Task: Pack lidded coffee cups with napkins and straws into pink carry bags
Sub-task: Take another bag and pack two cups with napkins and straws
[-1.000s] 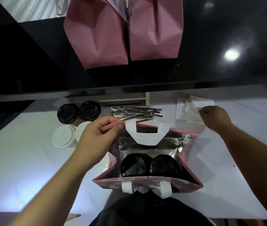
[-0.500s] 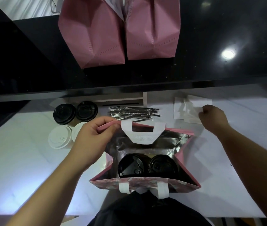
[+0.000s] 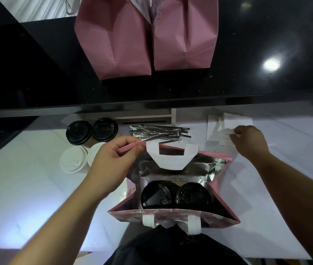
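An open pink carry bag (image 3: pixel 226 199) with a silver lining and white handles stands on the white table in front of me. Two black-lidded cups (image 3: pixel 156 195) sit side by side inside it. My left hand (image 3: pixel 111 163) grips the bag's far rim at its left corner and holds it open. My right hand (image 3: pixel 251 140) pinches a white napkin (image 3: pixel 226 134) on the napkin pile at the right. A bundle of wrapped straws (image 3: pixel 159 132) lies just beyond the bag.
Two black-lidded cups (image 3: pixel 79 131) and two white-lidded cups (image 3: pixel 73 159) stand left of the bag. Two more pink bags (image 3: pixel 117 37) stand on the raised black counter (image 3: pixel 266 35) behind the table.
My right hand has shifted slightly on the napkin pile and now pinches a napkin's edge. My left hand keeps its grip on the bag rim.
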`<state>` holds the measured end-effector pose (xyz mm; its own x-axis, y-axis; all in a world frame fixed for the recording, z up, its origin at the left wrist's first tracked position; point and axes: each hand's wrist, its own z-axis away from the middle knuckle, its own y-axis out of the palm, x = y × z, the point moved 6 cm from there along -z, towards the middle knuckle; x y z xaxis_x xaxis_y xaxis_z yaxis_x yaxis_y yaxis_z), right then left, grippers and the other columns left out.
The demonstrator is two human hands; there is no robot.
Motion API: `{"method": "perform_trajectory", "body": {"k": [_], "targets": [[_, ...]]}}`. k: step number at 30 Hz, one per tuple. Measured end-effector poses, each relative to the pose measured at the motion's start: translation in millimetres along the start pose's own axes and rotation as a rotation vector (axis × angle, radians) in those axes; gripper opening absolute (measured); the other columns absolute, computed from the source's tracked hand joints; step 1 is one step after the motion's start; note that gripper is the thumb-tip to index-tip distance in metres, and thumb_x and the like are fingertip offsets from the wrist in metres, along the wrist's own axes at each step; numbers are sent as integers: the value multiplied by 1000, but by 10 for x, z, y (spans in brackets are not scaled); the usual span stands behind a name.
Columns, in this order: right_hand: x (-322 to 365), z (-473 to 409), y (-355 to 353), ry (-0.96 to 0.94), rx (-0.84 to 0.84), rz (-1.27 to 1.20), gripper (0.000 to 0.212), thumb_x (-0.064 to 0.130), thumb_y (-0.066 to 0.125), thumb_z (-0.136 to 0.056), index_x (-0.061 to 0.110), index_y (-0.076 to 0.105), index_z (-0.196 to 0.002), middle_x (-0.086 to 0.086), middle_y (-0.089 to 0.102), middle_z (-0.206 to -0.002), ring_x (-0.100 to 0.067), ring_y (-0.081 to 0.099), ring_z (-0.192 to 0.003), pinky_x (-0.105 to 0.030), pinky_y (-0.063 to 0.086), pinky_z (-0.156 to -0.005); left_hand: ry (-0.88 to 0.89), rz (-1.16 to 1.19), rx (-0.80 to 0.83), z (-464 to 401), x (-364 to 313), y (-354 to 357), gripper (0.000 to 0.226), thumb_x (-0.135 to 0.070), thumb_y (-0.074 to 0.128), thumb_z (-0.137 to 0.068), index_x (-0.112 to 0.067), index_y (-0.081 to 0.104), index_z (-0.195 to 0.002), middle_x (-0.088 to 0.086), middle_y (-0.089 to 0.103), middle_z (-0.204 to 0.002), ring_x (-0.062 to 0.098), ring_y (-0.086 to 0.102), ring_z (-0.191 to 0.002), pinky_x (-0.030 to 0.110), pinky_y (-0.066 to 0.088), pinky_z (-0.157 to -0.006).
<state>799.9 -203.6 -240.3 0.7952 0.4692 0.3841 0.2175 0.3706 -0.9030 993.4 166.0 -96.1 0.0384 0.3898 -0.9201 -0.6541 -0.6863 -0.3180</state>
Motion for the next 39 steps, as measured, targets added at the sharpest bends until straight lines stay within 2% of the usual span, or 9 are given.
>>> {"method": "perform_trajectory", "body": {"k": [3, 8, 11, 16, 21, 26, 32, 36, 39], "targets": [[-63, -15, -33, 68, -2, -50, 34, 25, 56, -96, 17, 52, -64, -4, 57, -66, -31, 54, -67, -28, 32, -56, -4, 28, 7, -3, 13, 4, 15, -20, 69, -99, -30, 80, -96, -1, 80, -88, 21, 77, -71, 24, 59, -58], [-144, 62, -401, 123, -175, -219, 30, 32, 51, -102, 8, 70, -98, -10, 69, -90, -38, 64, -90, -40, 50, -83, 25, 38, 14, -4, 3, -1, 11, -28, 70, -95, -31, 80, -97, -3, 80, -90, 12, 77, -78, 19, 56, -61], [-142, 192, -654, 76, -228, -289, 28, 32, 49, -103, 11, 61, -89, -7, 62, -77, -36, 61, -76, -42, 51, -71, 36, 27, 13, -6, 7, -4, 12, -35, 69, -92, -33, 80, -97, -4, 80, -88, 11, 77, -77, 21, 56, -60], [-35, 618, -1028, -6, -262, -288, 32, 42, 44, -106, 16, 61, -100, -4, 61, -93, -29, 60, -83, -48, 57, -72, 53, 7, 18, 13, -5, -8, 10, -39, 69, -93, -37, 79, -95, -5, 80, -85, 13, 77, -69, 27, 54, -57], [438, 1416, -1449, -178, -302, -365, 26, 46, 48, -102, 23, 58, -97, 3, 64, -93, -9, 58, -80, -25, 45, -59, 101, -18, -16, 58, -74, -8, 15, -31, 70, -96, -39, 79, -89, -10, 78, -80, 4, 72, -64, 13, 46, -45], [1291, 2183, -1936, -462, -187, -478, 28, 58, 46, -90, 42, 62, -107, 32, 65, -96, 7, 62, -89, -9, 49, -56, 128, -46, -42, 107, -119, -9, 16, -31, 70, -95, -41, 79, -85, -15, 77, -78, -5, 66, -60, 9, 41, -40], [2025, 2462, -1667, -735, 108, 29, 27, 43, 44, -101, 40, 65, -117, 16, 72, -98, -8, 64, -83, -34, 56, -71, 125, -49, -13, 82, -132, 39, 14, -33, 70, -95, -41, 78, -86, -14, 78, -81, 2, 73, -75, 17, 49, -58], [2220, 2320, -959, -804, 195, 460, 22, 31, 44, -106, 35, 60, -121, 5, 73, -105, -20, 66, -90, -39, 58, -77, 133, -81, -34, 34, -139, 48, 12, -38, 71, -93, -38, 78, -83, -13, 76, -77, 12, 72, -77, 26, 50, -62], [2231, 2219, -623, -806, 332, 463, 22, 30, 44, -106, 30, 63, -118, 3, 72, -102, -19, 66, -90, -35, 54, -76, 126, -97, -34, 12, -125, 49, 12, -39, 71, -92, -37, 77, -82, -12, 75, -78, 16, 72, -81, 31, 54, -65]]}}
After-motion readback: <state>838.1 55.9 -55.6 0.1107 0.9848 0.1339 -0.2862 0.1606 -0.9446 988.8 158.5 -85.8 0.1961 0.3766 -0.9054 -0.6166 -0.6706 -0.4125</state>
